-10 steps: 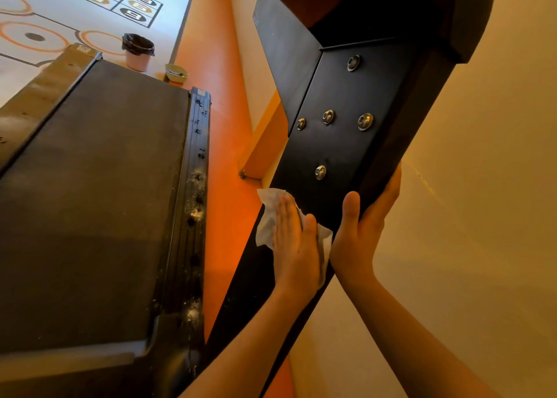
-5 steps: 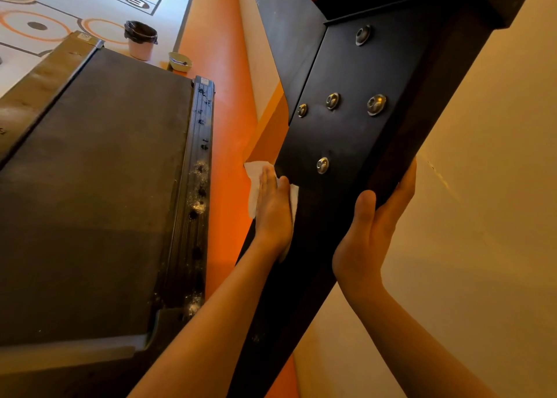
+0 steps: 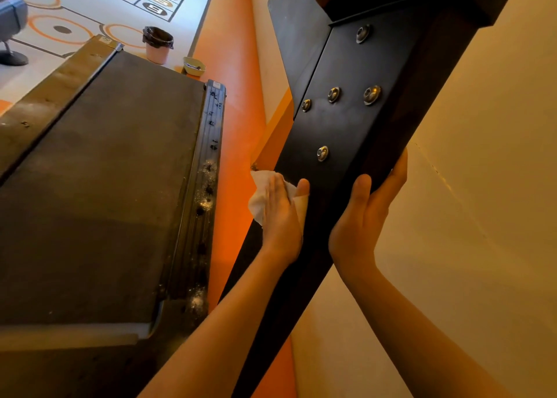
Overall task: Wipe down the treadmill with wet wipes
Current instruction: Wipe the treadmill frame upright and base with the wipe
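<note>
The treadmill's black upright post (image 3: pixel 340 126) slants from bottom centre to top right, with several silver bolts on its face. My left hand (image 3: pixel 281 216) lies flat with straight fingers on a white wet wipe (image 3: pixel 259 198), pressing it against the post's left edge just below the lowest bolt. My right hand (image 3: pixel 361 222) holds the post's right edge, thumb on the front face and fingers wrapped behind. The dark running belt (image 3: pixel 99 186) and its dusty, speckled side rail (image 3: pixel 202 192) lie to the left.
An orange floor strip (image 3: pixel 235 96) runs between the rail and the post. A cream wall (image 3: pixel 467 216) stands close on the right. A small lined bin (image 3: pixel 157 45) and a yellow dish (image 3: pixel 194 66) sit on the patterned floor beyond the belt's end.
My left hand slid the wipe up and left along the post, from the lower middle of its face to its left edge. My right hand stayed on the right edge.
</note>
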Demonstrator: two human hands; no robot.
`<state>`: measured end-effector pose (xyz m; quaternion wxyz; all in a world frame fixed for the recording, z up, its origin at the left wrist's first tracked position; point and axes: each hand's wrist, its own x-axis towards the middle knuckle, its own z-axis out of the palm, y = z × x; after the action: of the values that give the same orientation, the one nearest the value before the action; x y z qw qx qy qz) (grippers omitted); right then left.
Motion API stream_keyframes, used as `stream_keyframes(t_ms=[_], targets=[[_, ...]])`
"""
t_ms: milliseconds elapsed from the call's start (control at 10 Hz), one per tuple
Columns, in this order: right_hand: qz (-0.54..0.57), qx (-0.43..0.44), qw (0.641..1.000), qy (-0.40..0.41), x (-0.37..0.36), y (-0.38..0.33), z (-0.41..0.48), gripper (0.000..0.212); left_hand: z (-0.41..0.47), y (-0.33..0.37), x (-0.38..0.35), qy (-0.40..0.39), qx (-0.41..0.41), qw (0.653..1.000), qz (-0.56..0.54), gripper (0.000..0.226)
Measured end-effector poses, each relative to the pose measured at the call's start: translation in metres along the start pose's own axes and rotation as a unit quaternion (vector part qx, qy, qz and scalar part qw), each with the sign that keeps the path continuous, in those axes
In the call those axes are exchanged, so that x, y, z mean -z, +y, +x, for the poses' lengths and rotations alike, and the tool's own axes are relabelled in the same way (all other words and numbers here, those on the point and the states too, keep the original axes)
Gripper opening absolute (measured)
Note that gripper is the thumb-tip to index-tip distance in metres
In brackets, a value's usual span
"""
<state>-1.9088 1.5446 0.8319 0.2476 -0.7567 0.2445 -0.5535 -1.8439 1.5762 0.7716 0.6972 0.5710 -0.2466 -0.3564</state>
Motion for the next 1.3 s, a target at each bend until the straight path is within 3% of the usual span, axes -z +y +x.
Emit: stream_keyframes(t_ms=[300,500,600,700,800,900,1000,1200,1300], targets=[[-0.016,0.0,1.0,0.013,-0.001,-0.006,-0.001,0.053,-0.04,0.009,-0.007,-0.02,-0.021,1.0,0.008,0.147],[-0.009,-0.008,1.0,0.007,-0.001,-0.002,0.0,0.061,-0.033,0.005,-0.008,-0.003,-0.01,0.999,-0.031,0.139],[-0.001,0.016,1.0,-0.004,0.0,-0.004,-0.001,0.077,-0.027,0.016,-0.005,-0.001,0.008,1.0,-0.017,0.135],[-0.001,0.017,1.0,-0.012,-0.001,-0.008,-0.001,0.086,-0.023,0.022,-0.002,0.018,0.054,0.996,-0.062,0.156],[-0.012,0.012,1.0,-0.021,0.0,-0.007,-0.002,0.092,-0.022,0.01,-0.001,0.003,0.039,0.999,-0.021,0.154],[-0.039,0.004,0.999,-0.022,0.001,-0.006,-0.001,0.092,-0.018,0.002,0.003,-0.032,0.027,0.997,-0.062,0.141],[-0.057,-0.008,0.998,-0.013,-0.002,-0.011,-0.003,0.092,-0.027,0.013,0.006,-0.024,0.005,1.0,0.008,0.144],[-0.03,0.0,0.999,-0.011,-0.002,-0.011,-0.002,0.085,-0.02,0.009,0.001,-0.015,0.006,1.0,0.013,0.148],[-0.026,-0.001,1.0,-0.008,-0.001,-0.009,-0.003,0.084,-0.023,0.006,-0.002,-0.037,-0.01,0.999,0.001,0.109]])
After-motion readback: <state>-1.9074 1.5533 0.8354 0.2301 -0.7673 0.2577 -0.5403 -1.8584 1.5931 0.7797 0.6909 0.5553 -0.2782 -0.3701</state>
